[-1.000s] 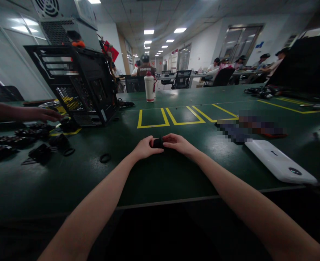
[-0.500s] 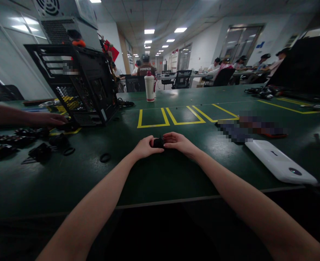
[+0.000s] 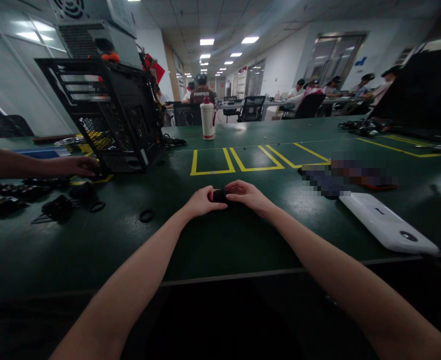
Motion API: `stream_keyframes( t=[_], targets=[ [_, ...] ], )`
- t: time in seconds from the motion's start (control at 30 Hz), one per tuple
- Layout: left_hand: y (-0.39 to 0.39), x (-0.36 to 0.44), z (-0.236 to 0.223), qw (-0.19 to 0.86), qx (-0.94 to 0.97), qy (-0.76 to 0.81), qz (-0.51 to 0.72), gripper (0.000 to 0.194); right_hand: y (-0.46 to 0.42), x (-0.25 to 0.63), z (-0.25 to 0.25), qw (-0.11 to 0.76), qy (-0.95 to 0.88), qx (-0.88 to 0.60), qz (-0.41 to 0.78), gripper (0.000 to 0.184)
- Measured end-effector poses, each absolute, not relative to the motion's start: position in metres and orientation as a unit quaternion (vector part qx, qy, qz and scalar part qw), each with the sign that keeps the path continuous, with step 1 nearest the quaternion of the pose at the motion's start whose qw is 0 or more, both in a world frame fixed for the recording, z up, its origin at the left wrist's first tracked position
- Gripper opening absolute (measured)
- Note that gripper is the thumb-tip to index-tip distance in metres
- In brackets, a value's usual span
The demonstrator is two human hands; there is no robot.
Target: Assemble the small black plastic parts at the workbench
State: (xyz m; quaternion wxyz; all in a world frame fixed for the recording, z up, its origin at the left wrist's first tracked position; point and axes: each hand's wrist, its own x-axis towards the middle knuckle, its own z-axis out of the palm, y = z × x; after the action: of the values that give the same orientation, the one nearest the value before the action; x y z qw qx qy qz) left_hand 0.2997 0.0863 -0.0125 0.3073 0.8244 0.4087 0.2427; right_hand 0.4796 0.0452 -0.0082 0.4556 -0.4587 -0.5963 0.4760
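Between my two hands is a small black cylindrical object (image 3: pixel 219 195), dark and without readable detail, with a thin tip sticking up at its right end. My left hand (image 3: pixel 200 201) grips it from the left, thumb along the near side and fingers curled behind. From the right, my right hand (image 3: pixel 245 195) pinches at its other end with bent fingers. Its exact kind cannot be made out. To the left on the green table (image 3: pixel 220 250) lies a black ring (image 3: pixel 146 215), with a second black ring (image 3: pixel 97 206) farther left.
Another person's hand (image 3: pixel 80 166) reaches in at left, beside an open black computer case (image 3: pixel 130 120) and several dark parts (image 3: pixel 57 205). A white cup (image 3: pixel 207 120) stands beyond the yellow tape frames (image 3: pixel 213 173). Right are blurred-out flat items (image 3: pixel 321 181) and a white device (image 3: pixel 385 220).
The black object has turned slightly in my hands, and a thin tip now stands out more at its right end. The other person's hand has shifted a little.
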Motion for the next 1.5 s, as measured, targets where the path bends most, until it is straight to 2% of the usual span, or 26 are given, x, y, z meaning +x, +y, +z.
stream_keyframes(
  t=[0.1,0.27,0.47,0.63,0.8,1.03,1.13,1.27,1.5],
  targets=[
    [0.0859,0.3001,-0.0118,0.31,0.826,0.403,0.245,0.044,0.0474,0.4797,-0.0098,0.437,-0.591,-0.47,0.489,0.041],
    [0.0856,0.3005,-0.0107,0.291,0.829,0.411,0.243,0.043,0.0467,0.4838,-0.0107,0.41,-0.633,-0.47,0.459,0.045],
    [0.0846,0.2998,-0.0099,0.303,0.825,0.408,0.247,0.042,0.0454,0.4836,-0.011,0.425,-0.624,-0.471,0.456,0.032],
    [0.0857,0.3002,-0.0109,0.291,0.826,0.415,0.245,0.042,0.0478,0.4823,-0.0144,0.431,-0.606,-0.476,0.469,0.041],
    [0.0853,0.3001,-0.0109,0.276,0.831,0.415,0.247,0.042,0.0459,0.4835,-0.013,0.423,-0.636,-0.438,0.474,0.041],
    [0.0807,0.3014,-0.006,0.292,0.829,0.411,0.243,0.041,0.0445,0.4827,-0.011,0.449,-0.626,-0.452,0.45,0.025],
    [0.0805,0.301,-0.0067,0.293,0.83,0.403,0.251,0.041,0.0449,0.4819,-0.011,0.453,-0.628,-0.463,0.432,0.029],
    [0.0807,0.2999,-0.008,0.288,0.835,0.389,0.26,0.042,0.0437,0.4811,-0.0102,0.428,-0.609,-0.476,0.468,0.038],
    [0.0799,0.2987,-0.0057,0.285,0.839,0.39,0.251,0.042,0.0401,0.4821,-0.0086,0.419,-0.651,-0.445,0.451,0.038]
  ],
)
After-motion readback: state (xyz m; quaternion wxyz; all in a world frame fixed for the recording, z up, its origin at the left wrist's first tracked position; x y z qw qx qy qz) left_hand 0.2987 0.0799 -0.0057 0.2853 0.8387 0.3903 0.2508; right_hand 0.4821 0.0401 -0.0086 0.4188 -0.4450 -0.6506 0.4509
